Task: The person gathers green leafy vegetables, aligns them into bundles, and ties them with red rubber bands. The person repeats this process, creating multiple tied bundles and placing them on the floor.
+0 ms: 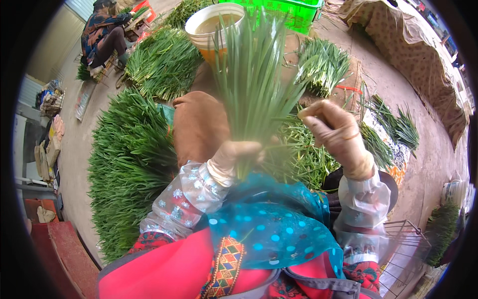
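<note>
My left hand (239, 155), in a pale glove, is closed around the lower stems of an upright bunch of long green leafy stalks, probably garlic chives (254, 82). The leaves fan out upward and look slightly blurred. To the right of the bunch is my right hand (330, 130), gloved as well, with thumb and forefinger pinched on what looks like a thin green leaf. Loose green stalks and trimmings (308, 160) lie below and between the hands. A teal dotted plastic apron (276, 231) covers my lap.
A dense green pile (127, 175) stands at left, with cut bundles (164, 63) beyond. A bucket of cloudy liquid (214, 28) and a green crate (298, 15) are ahead. Another bundle (325, 67) lies right of them. A co-worker (102, 37) sits far left. A wire basket (403, 246) is at right.
</note>
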`<state>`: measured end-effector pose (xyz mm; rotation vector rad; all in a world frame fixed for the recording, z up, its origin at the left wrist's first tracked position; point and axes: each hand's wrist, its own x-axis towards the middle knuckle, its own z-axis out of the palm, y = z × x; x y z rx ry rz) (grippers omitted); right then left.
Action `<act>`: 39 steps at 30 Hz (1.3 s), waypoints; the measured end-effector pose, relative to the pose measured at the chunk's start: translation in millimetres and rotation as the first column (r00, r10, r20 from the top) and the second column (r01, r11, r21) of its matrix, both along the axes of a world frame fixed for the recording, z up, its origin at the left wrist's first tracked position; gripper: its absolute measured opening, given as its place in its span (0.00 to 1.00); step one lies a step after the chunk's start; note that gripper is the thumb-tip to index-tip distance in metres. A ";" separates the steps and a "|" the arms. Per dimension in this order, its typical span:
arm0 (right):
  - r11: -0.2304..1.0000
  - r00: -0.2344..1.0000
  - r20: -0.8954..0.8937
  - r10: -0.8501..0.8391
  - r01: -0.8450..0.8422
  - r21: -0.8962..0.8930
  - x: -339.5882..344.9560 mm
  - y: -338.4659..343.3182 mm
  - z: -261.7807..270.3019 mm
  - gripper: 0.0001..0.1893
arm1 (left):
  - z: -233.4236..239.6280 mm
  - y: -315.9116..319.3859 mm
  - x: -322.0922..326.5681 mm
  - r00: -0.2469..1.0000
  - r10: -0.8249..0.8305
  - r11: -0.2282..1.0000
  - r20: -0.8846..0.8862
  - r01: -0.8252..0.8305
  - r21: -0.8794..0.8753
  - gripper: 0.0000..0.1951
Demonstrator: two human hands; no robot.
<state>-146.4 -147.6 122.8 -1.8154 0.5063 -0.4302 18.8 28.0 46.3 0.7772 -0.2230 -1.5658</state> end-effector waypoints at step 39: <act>0.759 0.982 0.178 0.058 -0.159 0.632 -0.8 45.4 -58.7 0.15 | -3.4 11.6 -19.1 0.981 -0.174 0.978 -0.086 0.162 -0.132 0.32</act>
